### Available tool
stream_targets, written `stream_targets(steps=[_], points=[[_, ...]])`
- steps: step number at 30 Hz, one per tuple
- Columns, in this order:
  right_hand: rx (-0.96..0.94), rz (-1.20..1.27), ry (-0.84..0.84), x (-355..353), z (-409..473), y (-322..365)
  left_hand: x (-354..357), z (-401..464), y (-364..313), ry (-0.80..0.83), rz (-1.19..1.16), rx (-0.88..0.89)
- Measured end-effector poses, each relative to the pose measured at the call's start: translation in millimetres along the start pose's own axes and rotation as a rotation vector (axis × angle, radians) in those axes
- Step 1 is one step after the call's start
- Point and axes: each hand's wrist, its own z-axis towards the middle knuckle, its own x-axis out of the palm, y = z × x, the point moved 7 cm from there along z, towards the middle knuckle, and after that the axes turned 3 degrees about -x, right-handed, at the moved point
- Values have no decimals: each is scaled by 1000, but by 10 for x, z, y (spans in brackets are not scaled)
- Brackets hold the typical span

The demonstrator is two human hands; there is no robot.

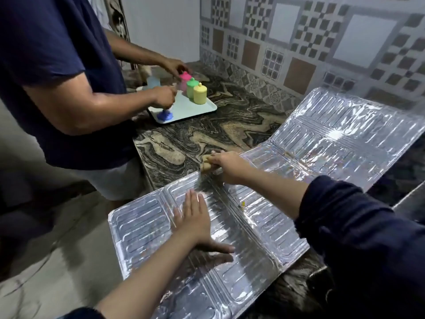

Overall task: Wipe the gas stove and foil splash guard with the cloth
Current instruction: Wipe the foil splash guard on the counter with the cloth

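The left hand lay flat and open, palm down, fingers spread, pressing on the near panel of the foil splash guard. It held nothing. The right hand reached farther out to the guard's far edge, its fingers curled shut around a small yellowish bundle, probably the cloth, though motion blur left its shape unclear. That bundle sat right where the foil met the bare marbled desk. Both forearms came out of dark blue sleeves.

The splash guard lay unfolded across the desk in several ribbed, shiny panels. The nearest panel overhung the desk's front edge, and the farthest panel tilted up toward the patterned tile wall. The stove could not be made out clearly; only a dark area showed past the foil at the right edge.

Farther along the desk, well apart from the foil, a pale tray carried three lidded jars standing close together: a pink jar, a green jar and a yellow jar. A blue lid rested on the tray's near corner. A second person in a dark blue shirt stood at that end, both hands over the tray and jars.
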Motion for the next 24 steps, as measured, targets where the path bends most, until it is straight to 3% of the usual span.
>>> stream_targets(steps=[3,7,14,24], points=[[-41,-132,164,428,43,98,80,92,-1,3,-41,0],[-52,-50,236,522,18,39,88,137,24,53,-19,-39],[-164,-218,374,537,-246,0,84,166,18,76,-20,-75],[-127,-74,661,308,-1256,56,95,136,10,71,-53,-77]])
